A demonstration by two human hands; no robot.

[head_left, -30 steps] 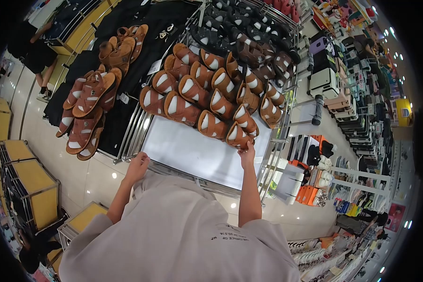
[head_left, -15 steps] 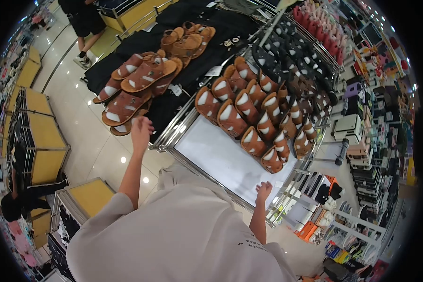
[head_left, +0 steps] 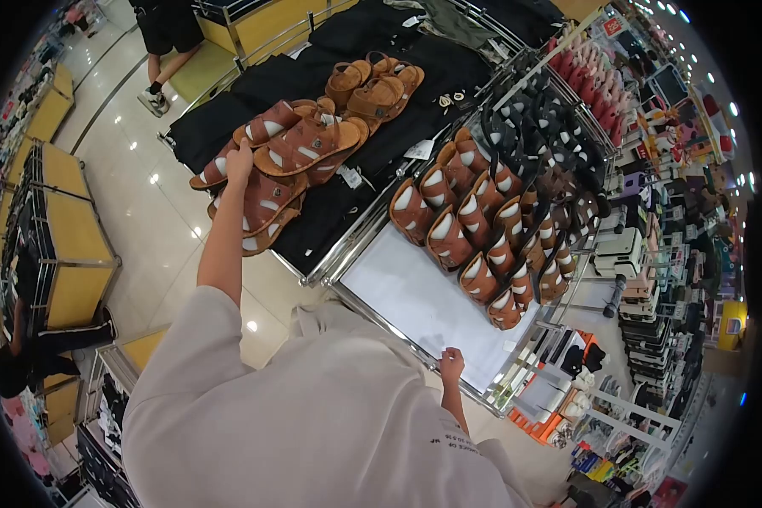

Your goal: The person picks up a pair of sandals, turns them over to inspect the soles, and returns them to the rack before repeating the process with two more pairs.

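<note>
Shoe shop, L hand [head_left: 240, 161] touching brown sandal [head_left: 269, 127]

baggy pale beige tee [head_left: 313, 406] filling the lower middle of the frame, loose elbow-length sleeves [head_left: 203, 330], tiny dark printed lettering [head_left: 438, 442] low right on it, left hand [head_left: 240, 161] and right hand [head_left: 451, 364] bare

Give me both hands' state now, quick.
Left hand: on the stacked brown sandals; open or gripping cannot be told.
Right hand: curled shut at the white table's metal rim; grip unclear.
</note>
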